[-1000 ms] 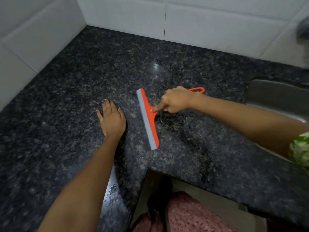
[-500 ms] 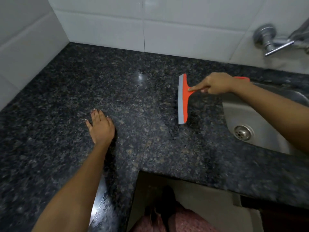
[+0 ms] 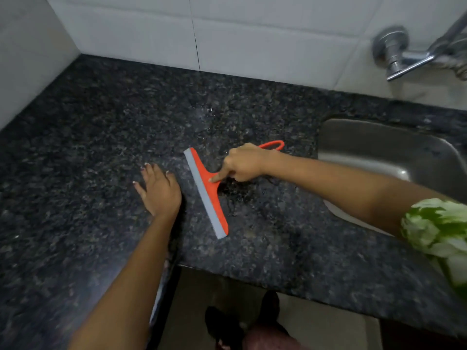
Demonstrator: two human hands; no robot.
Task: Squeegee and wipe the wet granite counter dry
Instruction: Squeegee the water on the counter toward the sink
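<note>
Left hand (image 3: 159, 192) flat on granite desk (image 3: 75, 152), fingers spread, holding nothing, just left of squeegee (image 3: 207, 192). Right hand (image 3: 243, 162) clamped on squeegee handle, forefinger pressing near blade; blade on desk, well left of sink (image 3: 379, 152). Step in hand, by judgement: squeegee stroke. Next: drag toward sink under even pressure. Tap (image 3: 404, 56) beyond sink.

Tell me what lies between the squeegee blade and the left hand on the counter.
Only bare granite counter: a narrow strip separates left hand from squeegee, per the head view.
</note>
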